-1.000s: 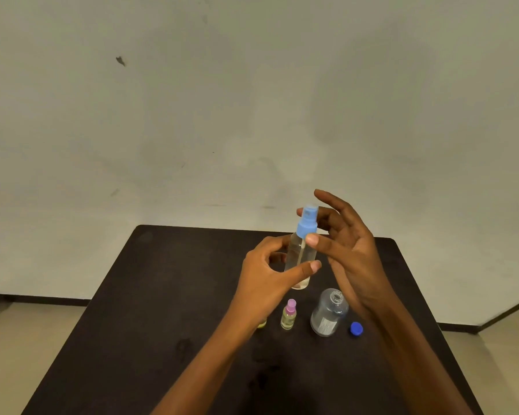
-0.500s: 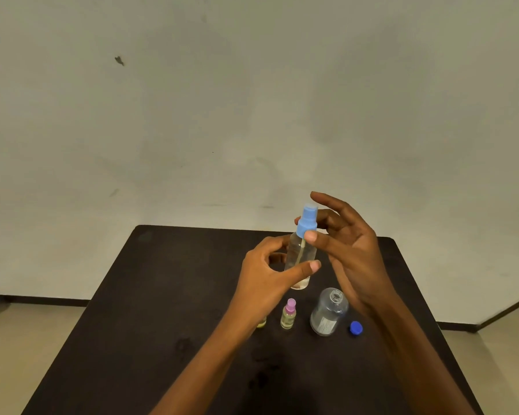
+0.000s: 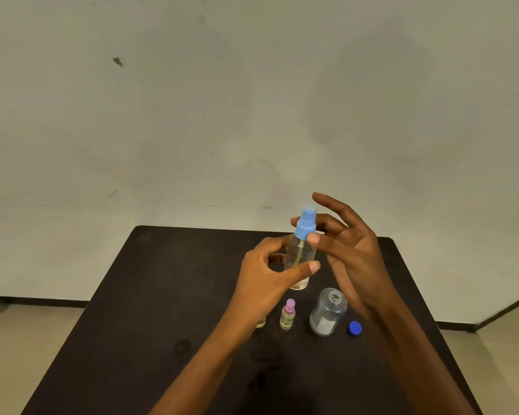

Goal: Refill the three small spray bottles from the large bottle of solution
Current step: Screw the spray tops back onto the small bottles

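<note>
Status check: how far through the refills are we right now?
Looks done: the large bottle stands open, its blue cap beside it. In hand: the left hand grips the clear spray bottle while the right hand pinches its blue spray top; tightening or loosening, I cannot tell. Left: unclear; the pink-topped bottle is capped, a third bottle hides behind the left wrist.
</note>
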Demonstrator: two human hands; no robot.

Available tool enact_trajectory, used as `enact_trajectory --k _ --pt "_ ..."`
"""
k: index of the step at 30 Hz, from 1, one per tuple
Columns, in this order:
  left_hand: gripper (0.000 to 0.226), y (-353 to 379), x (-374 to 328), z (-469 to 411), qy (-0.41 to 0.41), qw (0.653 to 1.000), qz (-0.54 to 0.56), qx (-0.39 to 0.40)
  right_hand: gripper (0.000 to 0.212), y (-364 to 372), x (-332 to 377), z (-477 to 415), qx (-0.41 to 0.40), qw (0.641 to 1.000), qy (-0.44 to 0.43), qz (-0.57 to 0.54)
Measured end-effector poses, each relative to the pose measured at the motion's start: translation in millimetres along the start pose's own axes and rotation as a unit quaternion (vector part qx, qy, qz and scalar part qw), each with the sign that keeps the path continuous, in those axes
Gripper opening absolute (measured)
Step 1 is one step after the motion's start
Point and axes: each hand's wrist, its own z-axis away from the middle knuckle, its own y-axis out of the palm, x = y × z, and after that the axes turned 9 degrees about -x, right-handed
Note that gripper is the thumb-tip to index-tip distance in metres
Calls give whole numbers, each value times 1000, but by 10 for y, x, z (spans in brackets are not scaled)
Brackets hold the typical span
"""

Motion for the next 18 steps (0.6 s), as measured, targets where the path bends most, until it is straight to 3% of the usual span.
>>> enact_trajectory --k 6,9,18 --pt "43 0 -3 4 -5 1000 12 -2 76 4 1 -35 17 999 14 -33" --pt "44 1 -3 -3 -3 1000 10 -3 69 -9 22 -26 40 998 26 -37" --pt "34 -10 25 -19 22 1000 -13 -9 50 27 73 -5 -4 999 -26 42"
